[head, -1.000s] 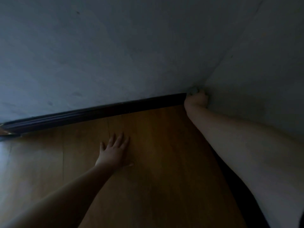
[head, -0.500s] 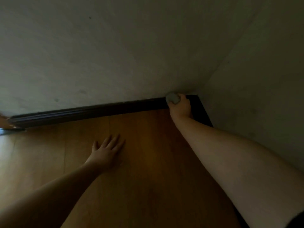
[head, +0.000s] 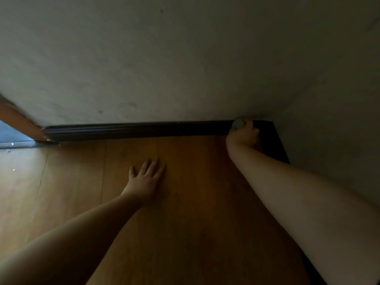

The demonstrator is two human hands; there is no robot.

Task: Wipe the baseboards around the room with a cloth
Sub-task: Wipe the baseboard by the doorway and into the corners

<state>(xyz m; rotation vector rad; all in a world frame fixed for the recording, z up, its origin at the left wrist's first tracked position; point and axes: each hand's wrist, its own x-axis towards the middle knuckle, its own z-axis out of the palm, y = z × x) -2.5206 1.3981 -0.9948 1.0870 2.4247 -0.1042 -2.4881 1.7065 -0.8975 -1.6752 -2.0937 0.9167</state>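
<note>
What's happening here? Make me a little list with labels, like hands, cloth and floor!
left hand: flat on the floor, fingers spread
right hand: grips the cloth
cloth: small pale wad pressed on the baseboard near the corner
baseboard: dark strip along the bottom of the wall
floor: brown wood boards
light: dim

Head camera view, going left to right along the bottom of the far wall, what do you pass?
Wooden door edge → dark baseboard → balled grey cloth gripped by the right hand → corner where the side wall begins. The left hand lies flat on the floor, nearer than this line.
</note>
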